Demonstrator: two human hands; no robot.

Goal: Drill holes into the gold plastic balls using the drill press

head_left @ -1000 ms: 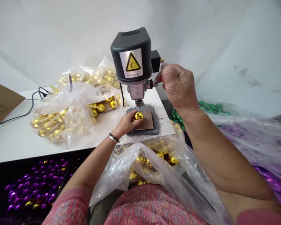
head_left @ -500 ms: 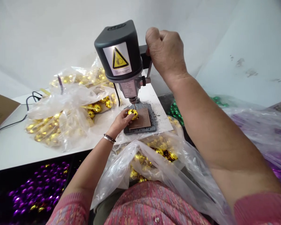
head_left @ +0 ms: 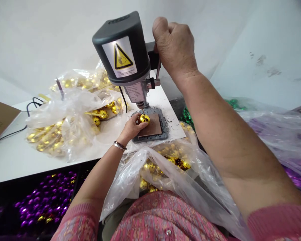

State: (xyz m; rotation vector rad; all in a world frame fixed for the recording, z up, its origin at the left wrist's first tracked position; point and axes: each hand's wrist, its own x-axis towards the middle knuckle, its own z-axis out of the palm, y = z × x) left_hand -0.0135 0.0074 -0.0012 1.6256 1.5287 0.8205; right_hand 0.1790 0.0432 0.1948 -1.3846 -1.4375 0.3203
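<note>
A small black bench drill [head_left: 122, 53] with a yellow warning label stands on a white table [head_left: 12, 157]. My left hand [head_left: 132, 126] pinches a shiny gold bead [head_left: 144, 118] on the drill's base plate [head_left: 155, 129], right under the drill bit. My right hand [head_left: 175, 47] is raised beside the drill head, closed in a fist round the feed lever [head_left: 157, 71], whose handle is hidden in my fingers.
A clear plastic bag of gold beads [head_left: 65, 124] lies left of the drill, another open bag of gold beads [head_left: 160, 170] in my lap. Purple beads [head_left: 45, 201] fill a bin at lower left; green beads [head_left: 188, 117] and a purple bag [head_left: 286, 140] lie right. A cardboard box [head_left: 0, 117] sits far left.
My right hand swung the lever from low beside the drill up to the level of the drill head. The left hand kept the gold bead under the bit, shifting it slightly.
</note>
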